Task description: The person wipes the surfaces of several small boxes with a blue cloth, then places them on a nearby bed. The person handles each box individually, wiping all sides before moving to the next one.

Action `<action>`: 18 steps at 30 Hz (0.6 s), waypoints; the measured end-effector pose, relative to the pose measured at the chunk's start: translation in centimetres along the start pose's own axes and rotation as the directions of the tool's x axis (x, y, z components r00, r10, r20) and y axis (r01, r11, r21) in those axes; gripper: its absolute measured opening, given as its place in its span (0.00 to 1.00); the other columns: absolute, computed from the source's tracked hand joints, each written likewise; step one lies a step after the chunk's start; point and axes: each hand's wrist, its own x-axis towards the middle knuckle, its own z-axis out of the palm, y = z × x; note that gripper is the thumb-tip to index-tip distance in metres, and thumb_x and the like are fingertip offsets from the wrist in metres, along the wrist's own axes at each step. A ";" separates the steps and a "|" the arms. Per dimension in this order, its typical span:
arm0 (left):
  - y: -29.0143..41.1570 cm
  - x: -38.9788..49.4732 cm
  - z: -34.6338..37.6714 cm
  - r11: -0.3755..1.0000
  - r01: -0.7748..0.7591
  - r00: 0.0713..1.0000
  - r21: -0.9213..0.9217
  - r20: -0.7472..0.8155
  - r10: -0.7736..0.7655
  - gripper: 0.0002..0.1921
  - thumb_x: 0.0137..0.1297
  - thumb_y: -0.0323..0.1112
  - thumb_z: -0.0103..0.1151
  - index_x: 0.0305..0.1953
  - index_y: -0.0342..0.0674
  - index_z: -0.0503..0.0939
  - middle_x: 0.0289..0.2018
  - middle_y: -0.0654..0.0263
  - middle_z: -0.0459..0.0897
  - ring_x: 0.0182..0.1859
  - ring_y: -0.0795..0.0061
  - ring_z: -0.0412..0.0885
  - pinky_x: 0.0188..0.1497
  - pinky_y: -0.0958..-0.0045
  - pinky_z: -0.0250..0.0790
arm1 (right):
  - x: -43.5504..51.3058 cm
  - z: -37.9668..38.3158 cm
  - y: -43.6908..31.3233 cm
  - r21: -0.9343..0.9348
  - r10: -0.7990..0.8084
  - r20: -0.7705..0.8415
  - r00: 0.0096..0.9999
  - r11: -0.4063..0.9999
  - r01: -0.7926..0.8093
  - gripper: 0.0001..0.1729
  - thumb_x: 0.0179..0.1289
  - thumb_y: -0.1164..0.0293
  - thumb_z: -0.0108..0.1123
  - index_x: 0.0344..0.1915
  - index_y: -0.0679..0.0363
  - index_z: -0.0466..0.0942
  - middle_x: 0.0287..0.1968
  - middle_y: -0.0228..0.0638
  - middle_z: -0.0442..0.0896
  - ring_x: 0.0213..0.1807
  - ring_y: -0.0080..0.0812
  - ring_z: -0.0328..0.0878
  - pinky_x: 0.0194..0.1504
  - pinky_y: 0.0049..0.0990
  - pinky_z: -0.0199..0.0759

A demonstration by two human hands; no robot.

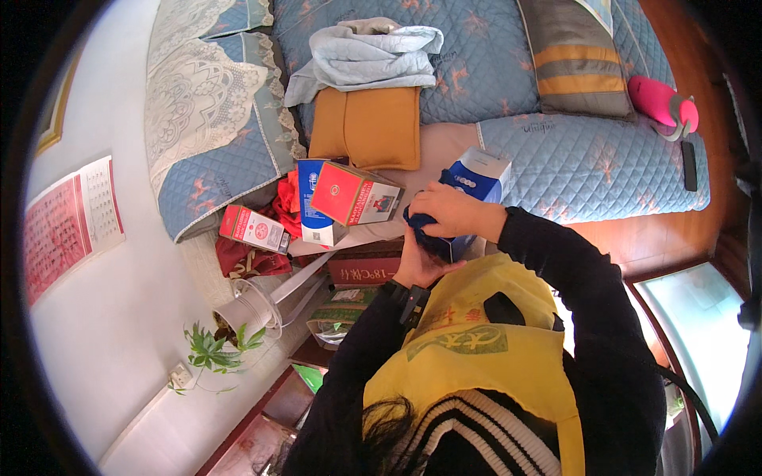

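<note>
Close to my body, a blue and white cardboard box (pixel 476 175) is tilted between my hands. My left hand (pixel 419 262), with a dark watch on its wrist, grips the near left side of this box. My right hand (pixel 452 208) lies over the box with its fingers bent around a bunched dark blue cloth (pixel 420 219). Part of the cloth and the box's middle are hidden by my fingers. Just left of my hands, a red and white box (pixel 339 189) leans on another blue and white box (pixel 314 205).
A smaller red and white box (pixel 256 229) lies farther left, by red fabric (pixel 287 202). Below stands a white pot (pixel 247 312) with a plant. An orange cushion (pixel 369 128), a folded pale cloth (pixel 375 53) and a pink bottle (pixel 661 107) rest on the quilted cover (pixel 595 166).
</note>
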 end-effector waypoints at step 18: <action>1.1 -0.1 0.6 1.000 0.013 1.000 -0.023 -0.014 -0.014 0.45 0.63 0.78 0.32 0.72 0.54 0.59 0.70 0.57 0.63 0.70 0.53 0.64 0.67 0.39 0.60 | -6.3 1.1 -2.8 0.029 -0.074 -0.375 0.924 0.995 0.092 0.34 0.42 0.69 0.73 0.55 0.52 0.76 0.62 0.34 0.73 0.61 0.49 0.65 0.65 0.45 0.61</action>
